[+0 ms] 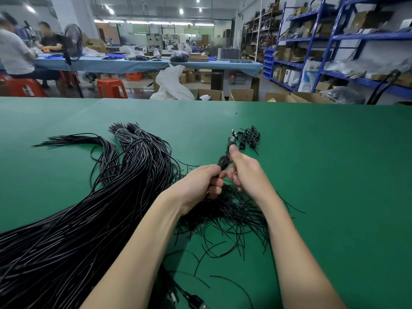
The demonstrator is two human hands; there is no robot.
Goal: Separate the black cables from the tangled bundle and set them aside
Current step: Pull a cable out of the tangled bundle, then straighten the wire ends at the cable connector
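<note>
Table surface [323, 175] beneath both hands is showing as matt green, smooth, with the look of a mat or felt-like cloth. Black cable bundle [89, 219] left of the left hand [200, 181] is presenting a glossy, smooth plastic-looking jacket, catching white highlights along the strands. Loose thin cables [234, 217] under the right hand [245, 172] are looking the same but finer. Connector pile [249, 137] beyond the right hand is showing glossy black plastic with small metallic glints.

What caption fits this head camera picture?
Both hands, left hand and right hand, grip black cables above a tangled bundle on a green table.
</note>
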